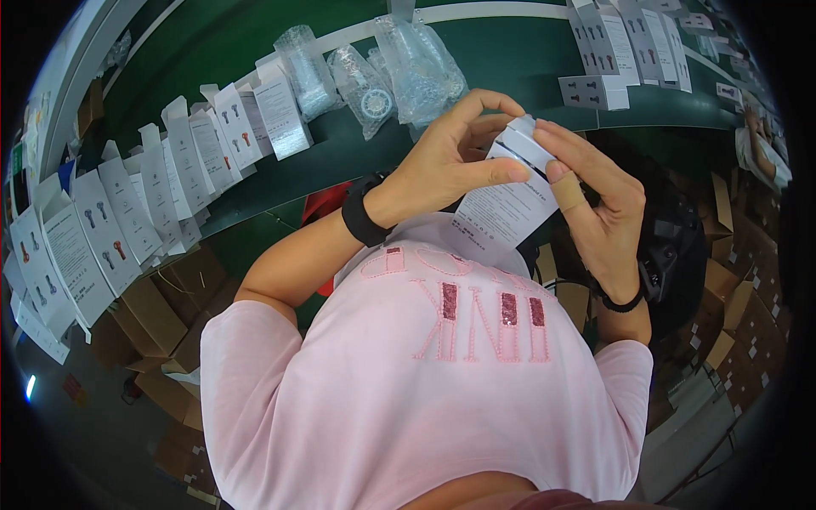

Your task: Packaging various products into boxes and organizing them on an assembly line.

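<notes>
1. Head view, center: a white box [503,208] is held aslant between both hands, above the wearer's chest and near the table's edge; printed lines cover the face toward the camera, and a narrow dark gap crosses it near the upper end.
2. Left hand [463,157]: fingers closed on the white box, the thumb lying across its printed face, the other fingers partly hidden behind it.
3. Right hand [597,191]: thumb and fingers pinching the white box along its right side, near the upper corner.
4. Wrists: a black watch [364,214] on the left, a thin black band [623,303] on the right.
5. Green table [510,55]: upright boxes [106,225] in a row at left, many with raised flaps; bubble-wrap bags [416,68] beside them; further boxes [627,47] at upper right.
6. Below the table: brown cartons [157,310] on both sides of the wearer's pink shirt [408,408].
</notes>
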### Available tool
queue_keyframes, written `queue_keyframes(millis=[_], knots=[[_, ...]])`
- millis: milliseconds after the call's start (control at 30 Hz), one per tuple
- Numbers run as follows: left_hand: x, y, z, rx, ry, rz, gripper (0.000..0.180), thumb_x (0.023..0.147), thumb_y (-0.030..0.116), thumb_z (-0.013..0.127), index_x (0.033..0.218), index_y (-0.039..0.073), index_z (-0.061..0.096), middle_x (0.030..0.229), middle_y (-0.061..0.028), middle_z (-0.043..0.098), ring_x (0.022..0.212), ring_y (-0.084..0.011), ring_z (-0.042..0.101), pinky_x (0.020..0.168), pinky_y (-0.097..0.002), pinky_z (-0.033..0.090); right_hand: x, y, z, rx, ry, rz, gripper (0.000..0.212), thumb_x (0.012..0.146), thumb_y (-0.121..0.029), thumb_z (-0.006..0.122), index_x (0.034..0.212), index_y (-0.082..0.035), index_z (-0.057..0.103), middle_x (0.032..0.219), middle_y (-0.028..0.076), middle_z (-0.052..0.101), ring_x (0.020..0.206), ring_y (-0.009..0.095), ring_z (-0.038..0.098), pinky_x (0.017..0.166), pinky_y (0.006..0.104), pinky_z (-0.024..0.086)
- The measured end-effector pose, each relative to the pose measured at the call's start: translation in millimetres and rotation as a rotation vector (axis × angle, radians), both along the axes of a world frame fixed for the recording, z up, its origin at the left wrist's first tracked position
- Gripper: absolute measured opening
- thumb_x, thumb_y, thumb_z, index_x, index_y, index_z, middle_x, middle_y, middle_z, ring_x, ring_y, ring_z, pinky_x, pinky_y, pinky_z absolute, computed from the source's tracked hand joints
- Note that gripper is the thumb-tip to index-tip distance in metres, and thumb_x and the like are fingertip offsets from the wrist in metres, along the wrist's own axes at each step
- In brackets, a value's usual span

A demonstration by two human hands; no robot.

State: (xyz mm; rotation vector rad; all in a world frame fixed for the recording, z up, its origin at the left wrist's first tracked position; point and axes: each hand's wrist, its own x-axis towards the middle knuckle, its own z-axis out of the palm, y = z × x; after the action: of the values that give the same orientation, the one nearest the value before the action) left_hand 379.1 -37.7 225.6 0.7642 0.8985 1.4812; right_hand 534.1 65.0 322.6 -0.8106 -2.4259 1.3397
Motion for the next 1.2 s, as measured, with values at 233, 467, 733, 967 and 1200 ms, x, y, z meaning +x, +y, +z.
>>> queue_keyframes(millis=[233,467,733,967,1200], knots=[[3.5,2.5,-5.5,-0.005,-0.065,-0.01,0.044,0.084,0.013,0.072,0.122,0.005,0.05,0.116,-0.0086,0.06,0.102,-0.0124,0.057,0.085,-0.0276,0.049,4.9,13.9,3.3,0.136,-0.101,0.281,0.034,0.082,-0.01,0.068,0.114,-0.001,0.064,0.118,0.019,0.062,0.115,0.035,0.056,0.096,0.0385,0.045],[12.1,4.7,-21.7,-0.044,-0.074,-0.093,0.064,0.089,0.014,0.066,0.144,0.006,0.035,0.129,-0.0098,0.053,0.115,-0.0166,0.052,0.099,-0.0323,0.041,14.2,15.0,-14.8,-0.081,-0.213,-0.041,0.068,0.077,-0.022,0.075,0.136,-0.002,0.047,0.131,0.021,0.051,0.122,0.029,0.05,0.102,0.0384,0.037],[-7.7,18.8,-95.8,-0.485,1.107,0.5,0.096,0.078,0.051,0.07,0.139,-0.011,0.03,0.133,-0.0306,0.044,0.125,-0.037,0.043,0.105,-0.0422,0.035,-9.8,127.8,-93.7,0.198,-0.351,-0.062,0.076,0.072,-0.026,0.076,0.133,0.007,0.046,0.111,0.021,0.059,0.097,0.029,0.06,0.085,0.0361,0.047],[-36.3,64.5,-161.6,-1.02,1.339,0.407,0.1,0.067,0.046,0.079,0.135,-0.011,0.033,0.117,-0.0273,0.05,0.108,-0.0381,0.048,0.091,-0.0417,0.043,-11.0,176.8,-202.8,0.627,-0.531,-0.201,0.078,0.074,-0.032,0.073,0.136,0.0,0.037,0.117,0.027,0.05,0.107,0.044,0.053,0.091,0.0442,0.045],[-43.8,36.1,-166.3,-0.851,0.897,0.631,0.067,0.063,0.025,0.075,0.121,0.0,0.05,0.115,-0.0264,0.048,0.101,-0.0379,0.054,0.089,-0.0432,0.046,-50.4,147.4,-170.6,0.975,-0.35,-0.08,0.073,0.078,-0.029,0.074,0.136,-0.001,0.04,0.129,0.027,0.047,0.119,0.04,0.048,0.097,0.0416,0.042]])
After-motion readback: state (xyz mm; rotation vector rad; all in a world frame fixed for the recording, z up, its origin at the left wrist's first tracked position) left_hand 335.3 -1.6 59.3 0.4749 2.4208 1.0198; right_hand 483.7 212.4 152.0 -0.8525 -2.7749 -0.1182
